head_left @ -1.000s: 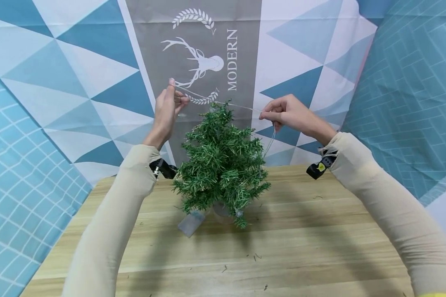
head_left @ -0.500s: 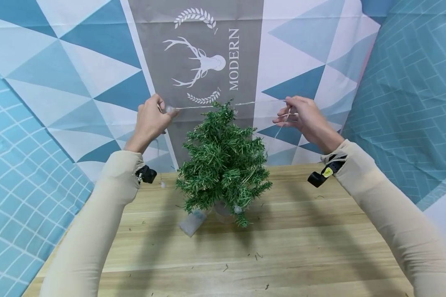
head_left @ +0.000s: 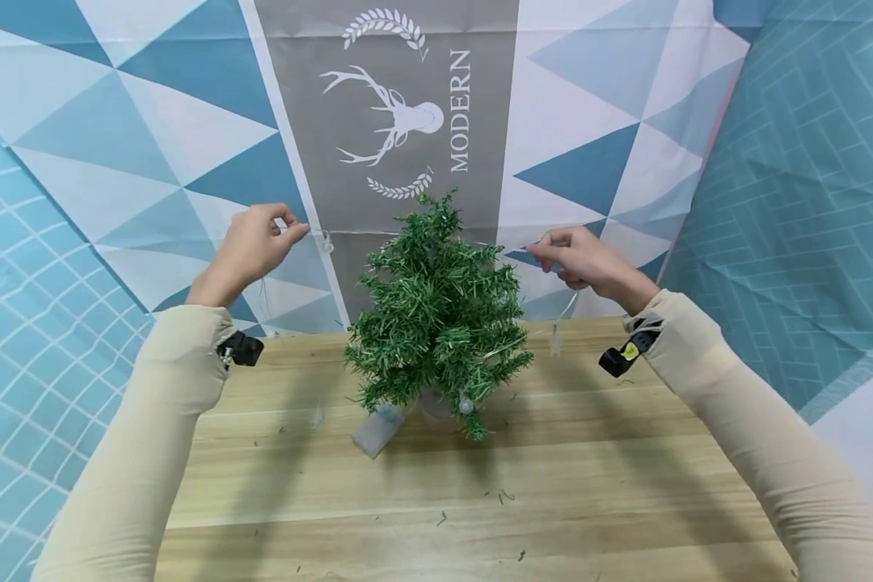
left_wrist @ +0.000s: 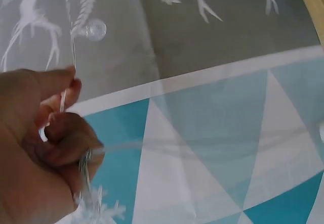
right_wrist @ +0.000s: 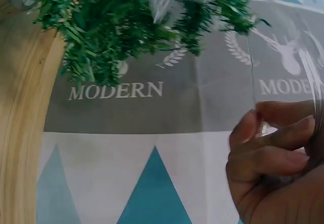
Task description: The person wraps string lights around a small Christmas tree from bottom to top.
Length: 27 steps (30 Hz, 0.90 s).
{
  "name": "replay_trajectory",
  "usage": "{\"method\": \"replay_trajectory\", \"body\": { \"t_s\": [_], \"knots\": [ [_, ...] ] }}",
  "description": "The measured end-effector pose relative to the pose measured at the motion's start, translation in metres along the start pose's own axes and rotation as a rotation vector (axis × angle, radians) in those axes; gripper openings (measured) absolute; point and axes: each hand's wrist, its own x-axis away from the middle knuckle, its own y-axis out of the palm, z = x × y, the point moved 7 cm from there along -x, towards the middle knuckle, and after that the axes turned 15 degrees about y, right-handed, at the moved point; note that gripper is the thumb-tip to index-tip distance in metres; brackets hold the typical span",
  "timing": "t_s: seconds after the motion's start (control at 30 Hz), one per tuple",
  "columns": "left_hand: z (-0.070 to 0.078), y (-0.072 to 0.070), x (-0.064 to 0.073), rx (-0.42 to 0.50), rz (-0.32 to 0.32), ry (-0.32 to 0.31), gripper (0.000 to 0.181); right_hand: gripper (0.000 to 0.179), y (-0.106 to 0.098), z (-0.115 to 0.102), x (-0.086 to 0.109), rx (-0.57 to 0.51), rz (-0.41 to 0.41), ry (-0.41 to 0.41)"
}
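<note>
A small green artificial Christmas tree [head_left: 436, 315] stands on the wooden table. Behind its upper part runs a thin clear string of fairy lights [head_left: 364, 233], stretched between the two hands. My left hand [head_left: 250, 246] pinches the wire to the left of the tree. In the left wrist view, a round clear bulb [left_wrist: 95, 30] sits on the wire beyond the fingertips, and a clear snowflake [left_wrist: 98, 206] hangs below the palm. To the right of the tree my right hand [head_left: 582, 263] pinches the wire between thumb and forefinger; more wire hangs below it.
A small grey rectangular box [head_left: 377, 432] lies at the left of the tree's foot. Green needle scraps [head_left: 505, 495] are scattered on the table [head_left: 378, 525]. Patterned cloth [head_left: 582, 97] hangs behind. Another round bulb [head_left: 466, 404] shows on the low front branches.
My left hand has moved left and down, the right hand right, then down. The stretched wire has dropped from the treetop's level to behind the upper branches.
</note>
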Motion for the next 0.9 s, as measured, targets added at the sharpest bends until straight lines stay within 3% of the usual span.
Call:
{"method": "replay_trajectory", "body": {
  "t_s": [0.13,0.23,0.43,0.53,0.6,0.7,0.8,0.9],
  "knots": [
    [0.003,0.004,0.003,-0.100,0.044,0.023,0.028,0.033,0.010,0.011,-0.006,0.129,0.025,0.026],
    [0.002,0.002,0.006,-0.160,0.105,0.029,0.028,0.033,0.017,0.012,-0.008,0.203,0.092,-0.019],
    [0.007,-0.010,0.006,-0.267,0.352,0.099,0.033,0.030,0.010,-0.014,0.001,0.209,0.506,-0.305],
    [0.007,-0.010,0.005,-0.306,0.390,0.118,0.035,0.028,0.009,-0.020,-0.002,0.188,0.556,-0.322],
    [0.005,-0.005,0.006,-0.336,0.361,0.113,0.033,0.027,0.014,-0.017,-0.013,0.231,0.497,-0.262],
    [-0.004,0.007,0.012,-0.342,0.270,0.086,0.029,0.021,0.028,0.001,-0.030,0.307,0.310,-0.125],
    [-0.012,0.018,0.022,-0.327,0.184,0.057,0.029,0.039,0.044,0.021,-0.037,0.323,0.094,0.002],
    [-0.018,0.020,0.033,-0.301,0.136,0.014,0.030,0.053,0.055,0.033,-0.035,0.289,-0.040,0.082]
  ]
}}
